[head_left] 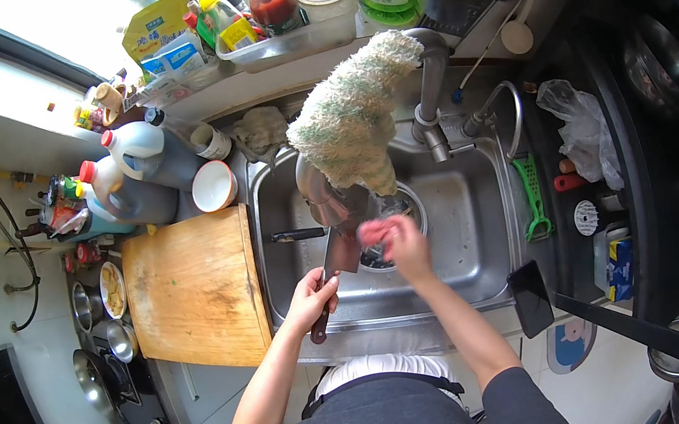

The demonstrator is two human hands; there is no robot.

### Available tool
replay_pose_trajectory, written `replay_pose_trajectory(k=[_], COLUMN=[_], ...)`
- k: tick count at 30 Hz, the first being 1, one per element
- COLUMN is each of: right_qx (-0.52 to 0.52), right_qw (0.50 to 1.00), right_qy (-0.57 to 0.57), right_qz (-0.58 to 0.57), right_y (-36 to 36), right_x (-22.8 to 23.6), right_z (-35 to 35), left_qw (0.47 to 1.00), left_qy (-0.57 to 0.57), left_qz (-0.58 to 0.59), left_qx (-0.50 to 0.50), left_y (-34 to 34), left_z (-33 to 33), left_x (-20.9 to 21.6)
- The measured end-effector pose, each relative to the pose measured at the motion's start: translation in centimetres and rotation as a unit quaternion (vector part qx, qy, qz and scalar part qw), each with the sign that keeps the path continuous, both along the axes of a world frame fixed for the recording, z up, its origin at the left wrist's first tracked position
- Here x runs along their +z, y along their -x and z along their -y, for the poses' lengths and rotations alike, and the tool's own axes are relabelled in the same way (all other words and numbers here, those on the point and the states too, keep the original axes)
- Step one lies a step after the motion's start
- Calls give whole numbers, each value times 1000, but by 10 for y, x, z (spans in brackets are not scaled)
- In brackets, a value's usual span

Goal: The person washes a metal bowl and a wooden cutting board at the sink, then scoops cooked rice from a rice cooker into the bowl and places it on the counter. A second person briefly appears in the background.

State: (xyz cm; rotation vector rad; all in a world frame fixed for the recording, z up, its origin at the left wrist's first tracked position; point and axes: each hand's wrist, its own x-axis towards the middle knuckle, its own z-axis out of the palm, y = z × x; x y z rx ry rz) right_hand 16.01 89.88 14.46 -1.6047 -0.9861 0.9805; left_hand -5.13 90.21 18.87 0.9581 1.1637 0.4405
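Note:
My left hand (309, 301) is wrapped round the dark wooden handle of a cleaver (340, 251). Its broad blade tilts up over the near left part of the steel sink (477, 266). To the right of the blade, my right hand (411, 250) is closed on a soft pinkish-red lump (376, 231), blurred and apart from the blade; cloth or meat, I cannot tell. A black handle (297, 235) of another tool lies across the sink's left side. Beyond it stands a shiny steel vessel (320, 202), partly under a pale green-and-white towel (350, 112).
The towel hangs from the grey faucet (432, 122). A round metal basin (422, 212) sits in the sink behind my right hand. Left of the sink lies a wooden cutting board (197, 292). A phone (532, 299) rests at the front right edge, below a green peeler (533, 197).

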Motion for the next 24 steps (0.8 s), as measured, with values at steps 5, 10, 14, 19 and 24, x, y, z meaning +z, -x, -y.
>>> replay_pose_trajectory(k=[5, 10, 14, 19, 24], right_qx=[-65, 135, 164, 124, 195], right_qw=[984, 937, 917, 921, 897], right_qy=[-19, -252, -174, -154, -287], right_qz=[-165, 203, 320, 336, 274], right_y=[-14, 28, 18, 10, 56], right_x=[45, 27, 0, -5, 14], right_z=[-21, -32, -47, -61, -45], left_qw=[803, 735, 730, 729, 717], left_qy=[-479, -487, -478, -482, -495], left_qz=[-308, -409, -434, -435, -443], left_qx=[-174, -237, -224, -219, -209], left_y=[4, -14, -2, -6, -9], left_z=[-5, -13, -15, -24, -30], left_x=[16, 32, 26, 33, 23])
